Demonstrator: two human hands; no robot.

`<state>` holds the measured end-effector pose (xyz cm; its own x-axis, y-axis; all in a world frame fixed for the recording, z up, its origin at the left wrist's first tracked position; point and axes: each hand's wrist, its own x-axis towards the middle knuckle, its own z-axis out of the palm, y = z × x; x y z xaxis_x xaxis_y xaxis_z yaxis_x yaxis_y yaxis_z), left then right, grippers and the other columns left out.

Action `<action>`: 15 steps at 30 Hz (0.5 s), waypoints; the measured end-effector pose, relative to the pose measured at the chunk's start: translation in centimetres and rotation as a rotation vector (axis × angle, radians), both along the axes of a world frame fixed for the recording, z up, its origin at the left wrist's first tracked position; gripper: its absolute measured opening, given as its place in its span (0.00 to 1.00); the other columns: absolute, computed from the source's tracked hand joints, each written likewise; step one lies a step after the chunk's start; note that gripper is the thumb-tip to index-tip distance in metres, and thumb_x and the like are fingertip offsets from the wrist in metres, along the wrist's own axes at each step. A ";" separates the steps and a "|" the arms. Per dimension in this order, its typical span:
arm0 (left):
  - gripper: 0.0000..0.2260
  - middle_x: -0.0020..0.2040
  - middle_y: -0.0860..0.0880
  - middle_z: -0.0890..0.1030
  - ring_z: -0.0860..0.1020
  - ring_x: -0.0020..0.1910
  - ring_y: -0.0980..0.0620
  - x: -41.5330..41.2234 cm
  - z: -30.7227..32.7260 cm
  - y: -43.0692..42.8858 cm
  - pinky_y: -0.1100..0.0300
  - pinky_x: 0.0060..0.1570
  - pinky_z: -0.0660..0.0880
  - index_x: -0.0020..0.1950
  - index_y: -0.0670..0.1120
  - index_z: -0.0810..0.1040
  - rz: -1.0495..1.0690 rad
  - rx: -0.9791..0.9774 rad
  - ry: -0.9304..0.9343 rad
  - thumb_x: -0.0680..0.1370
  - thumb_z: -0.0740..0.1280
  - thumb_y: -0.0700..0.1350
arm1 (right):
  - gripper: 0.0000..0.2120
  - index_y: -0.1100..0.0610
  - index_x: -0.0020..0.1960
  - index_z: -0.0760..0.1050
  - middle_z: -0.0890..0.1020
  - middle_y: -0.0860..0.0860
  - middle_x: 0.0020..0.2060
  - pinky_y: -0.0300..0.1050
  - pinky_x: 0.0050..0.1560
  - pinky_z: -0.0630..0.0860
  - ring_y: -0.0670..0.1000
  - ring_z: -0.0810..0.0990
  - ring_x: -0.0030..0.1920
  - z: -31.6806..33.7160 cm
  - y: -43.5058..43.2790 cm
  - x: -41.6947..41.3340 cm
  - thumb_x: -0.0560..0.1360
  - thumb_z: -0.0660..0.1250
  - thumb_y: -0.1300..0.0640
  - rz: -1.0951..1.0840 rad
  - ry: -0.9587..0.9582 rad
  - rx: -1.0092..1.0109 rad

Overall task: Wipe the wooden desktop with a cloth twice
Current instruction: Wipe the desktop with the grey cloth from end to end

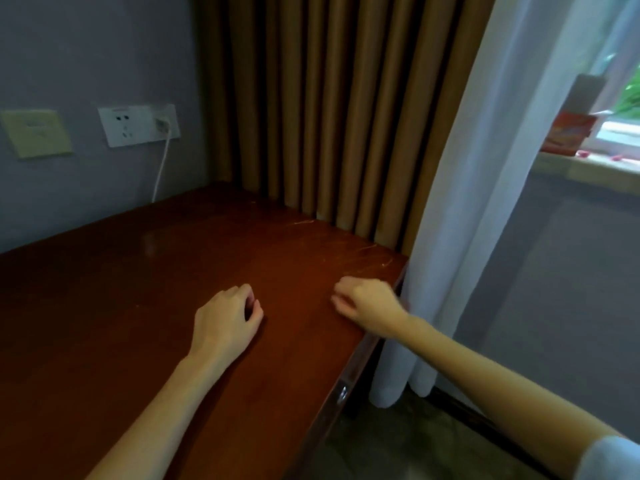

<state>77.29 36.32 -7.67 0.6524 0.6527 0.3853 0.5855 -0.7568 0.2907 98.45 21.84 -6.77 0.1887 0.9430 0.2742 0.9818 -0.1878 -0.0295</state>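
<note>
Hands number two, left hand (225, 318) and right hand (369, 299), both loosely curled and empty, over one wooden desktop (131, 285).

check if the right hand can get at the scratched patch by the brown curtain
Probably yes. The right hand sits just short of the scratched patch on the desktop, with only bare wood between them. The white curtain hangs beside the path, not across it.
</note>
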 end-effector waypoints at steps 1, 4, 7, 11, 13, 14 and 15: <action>0.07 0.34 0.57 0.72 0.71 0.32 0.60 0.0 -0.1 0.1 0.67 0.30 0.66 0.41 0.52 0.71 -0.001 0.003 -0.001 0.78 0.62 0.49 | 0.11 0.55 0.44 0.74 0.76 0.50 0.40 0.40 0.34 0.66 0.49 0.76 0.38 0.3 0.2 -2.7 0.79 0.57 0.50 0.134 0.016 -0.016; 0.07 0.33 0.57 0.71 0.70 0.32 0.59 -0.2 -0.1 0.1 0.64 0.28 0.65 0.40 0.51 0.71 -0.011 0.008 -0.013 0.77 0.62 0.49 | 0.10 0.55 0.43 0.73 0.74 0.49 0.38 0.40 0.32 0.67 0.47 0.73 0.35 1.0 1.0 -9.0 0.79 0.59 0.51 0.447 0.066 -0.096; 0.07 0.33 0.57 0.70 0.69 0.32 0.59 -0.5 0.1 0.1 0.65 0.26 0.62 0.40 0.51 0.70 -0.016 0.008 -0.019 0.77 0.63 0.49 | 0.11 0.55 0.41 0.73 0.74 0.49 0.37 0.43 0.31 0.69 0.47 0.72 0.34 1.5 2.2 -8.7 0.79 0.61 0.51 0.525 0.087 -0.115; 0.06 0.33 0.58 0.70 0.70 0.31 0.61 -0.4 0.0 0.0 0.68 0.26 0.62 0.40 0.53 0.71 -0.012 -0.012 -0.007 0.77 0.64 0.49 | 0.12 0.54 0.47 0.76 0.78 0.50 0.44 0.44 0.37 0.68 0.52 0.78 0.43 1.1 4.7 1.0 0.80 0.59 0.47 0.184 0.050 -0.066; 0.06 0.33 0.58 0.70 0.70 0.31 0.61 -0.2 0.0 0.0 0.69 0.26 0.61 0.40 0.53 0.72 -0.016 -0.024 -0.012 0.77 0.64 0.49 | 0.14 0.54 0.48 0.76 0.78 0.51 0.46 0.45 0.39 0.68 0.53 0.77 0.46 0.7 5.6 7.8 0.80 0.57 0.46 -0.082 0.034 -0.057; 0.06 0.33 0.58 0.71 0.70 0.31 0.61 -0.2 0.1 0.0 0.70 0.27 0.61 0.41 0.53 0.71 -0.017 -0.029 -0.010 0.77 0.64 0.49 | 0.15 0.54 0.45 0.75 0.78 0.51 0.43 0.45 0.39 0.68 0.54 0.77 0.45 0.7 5.8 10.7 0.80 0.56 0.46 -0.214 0.052 -0.049; 0.06 0.34 0.58 0.71 0.70 0.32 0.61 -0.2 0.1 0.0 0.70 0.27 0.61 0.41 0.53 0.71 -0.018 -0.032 -0.008 0.77 0.64 0.49 | 0.16 0.55 0.41 0.74 0.76 0.51 0.39 0.46 0.38 0.68 0.54 0.76 0.41 0.6 5.9 13.1 0.80 0.57 0.47 -0.327 0.086 -0.033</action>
<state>77.09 36.35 -7.56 0.6609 0.6529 0.3699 0.5694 -0.7574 0.3196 111.52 27.70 -6.14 0.5039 0.8368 0.2141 0.8634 -0.4949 -0.0981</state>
